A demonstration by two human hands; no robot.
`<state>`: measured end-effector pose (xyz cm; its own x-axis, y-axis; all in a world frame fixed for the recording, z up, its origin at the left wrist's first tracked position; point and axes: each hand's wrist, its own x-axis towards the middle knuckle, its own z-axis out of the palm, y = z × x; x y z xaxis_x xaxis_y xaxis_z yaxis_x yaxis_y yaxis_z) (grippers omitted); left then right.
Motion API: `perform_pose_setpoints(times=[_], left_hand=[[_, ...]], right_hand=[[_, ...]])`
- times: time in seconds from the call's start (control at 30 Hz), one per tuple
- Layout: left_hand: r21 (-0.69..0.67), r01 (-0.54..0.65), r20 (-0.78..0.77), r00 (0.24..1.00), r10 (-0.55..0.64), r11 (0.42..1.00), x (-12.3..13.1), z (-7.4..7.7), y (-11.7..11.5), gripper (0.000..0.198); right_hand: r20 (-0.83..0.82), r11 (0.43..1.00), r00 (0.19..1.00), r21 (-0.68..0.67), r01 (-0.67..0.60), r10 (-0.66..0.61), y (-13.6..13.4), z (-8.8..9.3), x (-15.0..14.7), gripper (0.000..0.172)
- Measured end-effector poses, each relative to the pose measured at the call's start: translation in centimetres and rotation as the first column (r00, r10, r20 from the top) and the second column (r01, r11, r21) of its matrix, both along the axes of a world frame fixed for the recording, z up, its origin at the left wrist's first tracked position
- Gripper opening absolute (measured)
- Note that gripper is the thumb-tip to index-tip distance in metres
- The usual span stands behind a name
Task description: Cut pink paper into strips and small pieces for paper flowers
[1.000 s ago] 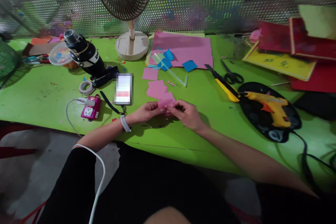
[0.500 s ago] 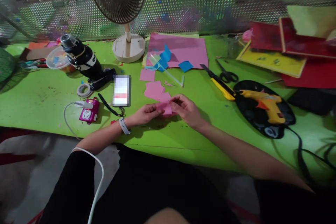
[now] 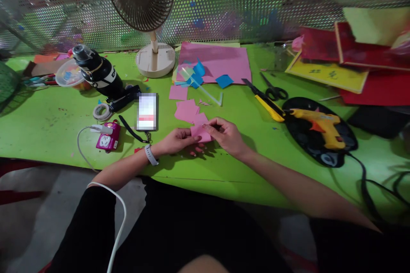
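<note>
A small piece of pink paper (image 3: 201, 133) is held between my two hands, just above the green table (image 3: 179, 164). My left hand (image 3: 180, 140) pinches its left side with the thumb on top. The fingers of my right hand (image 3: 226, 135) grip its right edge. Just beyond lie more cut pink paper pieces (image 3: 185, 111), one partly behind the held piece, and a pink square (image 3: 178, 92). Tiny pink scraps (image 3: 204, 103) are scattered beside them. Folded blue paper (image 3: 196, 77) and a blue square (image 3: 224, 80) rest on a large pink sheet (image 3: 221, 62).
To the right are a yellow utility knife (image 3: 269, 108), scissors (image 3: 276, 92) and a yellow glue gun (image 3: 329, 128) on a black mat. On the left stand a phone (image 3: 146, 111), a purple power adapter (image 3: 109, 137), tape (image 3: 102, 111), a bottle (image 3: 99, 72) and a fan (image 3: 155, 59).
The pink paper has turned and tilted between my fingers. My left fingers now show below it, and my right hand's grip has shifted slightly. The whole view has drifted a little.
</note>
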<state>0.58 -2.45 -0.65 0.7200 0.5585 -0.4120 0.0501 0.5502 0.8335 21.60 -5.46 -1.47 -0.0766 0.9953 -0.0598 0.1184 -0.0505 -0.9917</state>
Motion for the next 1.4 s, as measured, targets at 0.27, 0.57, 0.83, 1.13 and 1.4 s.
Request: perform_pose_setpoints(times=[0.27,0.57,0.83,1.13,1.4], left_hand=[[0.042,0.004,0.011,1.0,-0.004,0.999,0.0,0.2,0.0,0.04],[0.136,-0.029,0.023,0.999,0.027,0.99,0.1,0.4,0.1,0.039],[0.064,0.069,-0.002,0.998,-0.069,0.996,-0.8,1.1,1.0,0.039],[0.174,0.185,-0.045,0.983,-0.18,0.967,-1.1,1.6,1.1,0.04],[0.212,0.015,-0.039,0.999,-0.007,0.977,-2.5,1.9,2.9,0.042]], right_hand=[[0.016,0.999,0.999,-0.021,-0.039,0.039,-0.1,0.2,0.2,0.045],[0.011,0.933,0.94,-0.12,-0.338,0.342,-0.6,0.7,0.4,0.047],[0.251,0.926,0.899,0.03,-0.377,0.358,-0.5,1.3,0.4,0.041],[0.31,0.908,0.885,0.125,-0.4,0.347,-0.6,1.4,0.1,0.039],[0.201,0.952,0.94,0.071,-0.296,0.277,0.4,2.2,2.2,0.042]])
